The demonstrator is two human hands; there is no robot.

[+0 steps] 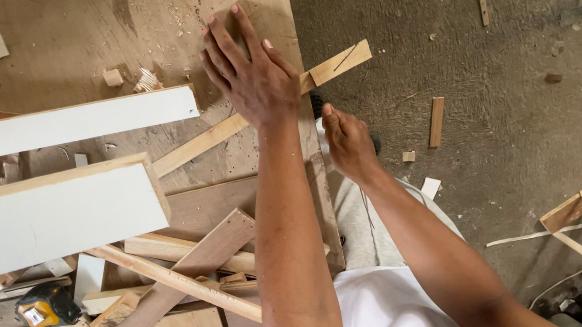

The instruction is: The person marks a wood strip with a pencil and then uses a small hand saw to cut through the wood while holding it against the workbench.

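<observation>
Plainly, left hand (253, 77) lay flat, fingers (224, 47) spread, pressing thin wood strip (262, 112) onto plywood surface (88, 40) at frame centre, seemingly pinning it. Strip ran diagonally, marked end overhanging surface edge toward upper right, probably to leave it free. Right hand (348, 143) hovered just below overhang, fingers curled; couldn't tell whether it gripped anything. Counted: two white boards (45, 215) at left, one yellow tape measure (45, 306) lower left, loose pile of offcuts (170, 281) bottom centre, one scrap stick (437, 121) on floor (518, 37).

The left hand (252, 73) presses flat on a wood strip (260, 110) near the top middle; the right hand (349, 143) is just below.
</observation>
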